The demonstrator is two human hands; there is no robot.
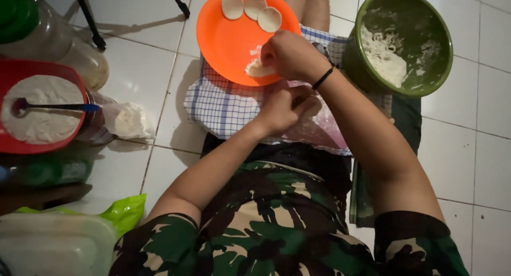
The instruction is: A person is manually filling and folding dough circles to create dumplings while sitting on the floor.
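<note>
Seen from above, seated on a white tiled floor [468, 148] in a camouflage shirt [277, 228]. Right hand [290, 55], a black band [323, 78] at the wrist, curled over a small lump of pale dough [255, 68] at the near edge of an orange plate [229, 42], fingers pinching it against the plate. Dough soft, off-white, uneven in outline, partly hidden under the knuckles. Left hand [279, 111] lower down, closed loosely over a checked cloth [223, 105] spread across the lap; whether gripping anything, impossible to tell. At the plate's far rim, three flattened dough discs [254, 10], smooth, oval, side by side. To the right of the plate, a green bowl [442, 47] holding a mass of white dough [383, 55], smears along the inner wall. At left, a red basin [10, 73] filled with flour [42, 111], a dark spoon [53, 106] lying across it, a crumpled plastic bag [128, 120] just beside.
</note>
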